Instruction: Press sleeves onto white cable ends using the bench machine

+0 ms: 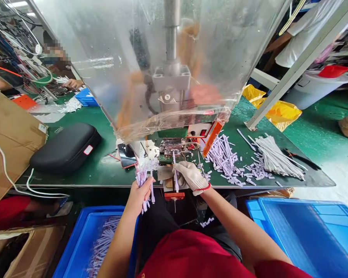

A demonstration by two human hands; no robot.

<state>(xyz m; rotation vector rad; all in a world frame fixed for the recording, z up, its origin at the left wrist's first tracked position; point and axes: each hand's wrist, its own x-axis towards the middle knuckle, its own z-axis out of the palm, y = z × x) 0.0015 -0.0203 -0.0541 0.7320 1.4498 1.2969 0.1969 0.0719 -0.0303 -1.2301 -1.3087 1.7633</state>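
Note:
My left hand (139, 193) is bare and closed round a bundle of thin pale-purple strips (142, 178) at the table's front edge. On my right hand (190, 175) is a white glove with a red cuff; its fingers pinch a single pale strip (175, 175). That strip points away from me, its far end at the small metal fixture (173, 147) of a press. Above the fixture hangs the press's metal shaft (172, 42), behind a cloudy clear shield (104, 58). A red-ended clamp (174, 196) sits just below the strip's near end.
Piles of short purple strips (224, 158), long white strips (278, 156) and black-handled pliers (301, 158) lie right. Left are a phone (127, 155), a black case (65, 148) and a cardboard box (14, 135). Blue bins (307, 231) stand below. Other people are at both sides.

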